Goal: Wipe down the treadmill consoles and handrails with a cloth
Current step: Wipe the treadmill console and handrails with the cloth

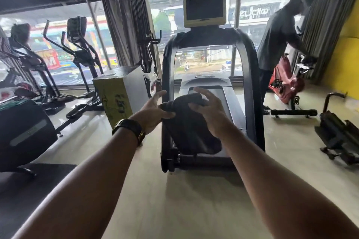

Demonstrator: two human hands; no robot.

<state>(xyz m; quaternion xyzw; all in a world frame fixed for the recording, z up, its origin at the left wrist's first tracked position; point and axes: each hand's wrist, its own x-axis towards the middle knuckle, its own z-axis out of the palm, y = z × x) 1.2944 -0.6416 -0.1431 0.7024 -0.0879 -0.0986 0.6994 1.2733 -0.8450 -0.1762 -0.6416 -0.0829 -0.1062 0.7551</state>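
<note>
A dark grey cloth (pixel 191 128) hangs in front of me between both hands. My left hand (pixel 152 111), with a black watch on its wrist, pinches the cloth's left top edge with the thumb. From the right, my right hand (pixel 210 110) grips the top, its fingers curled over the fold. Straight ahead stands the treadmill, with its console screen (pixel 205 8) high up, its black arched handrail frame (pixel 168 68) and its belt (pixel 232 103) partly hidden by the cloth. Neither hand touches the treadmill.
A cardboard box (pixel 116 95) stands left of the treadmill, with elliptical trainers (pixel 81 54) further left by the windows. At the right another person (pixel 277 31) bends over a red exercise bike (pixel 287 83). A black machine (pixel 340 134) sits on the floor at the right edge.
</note>
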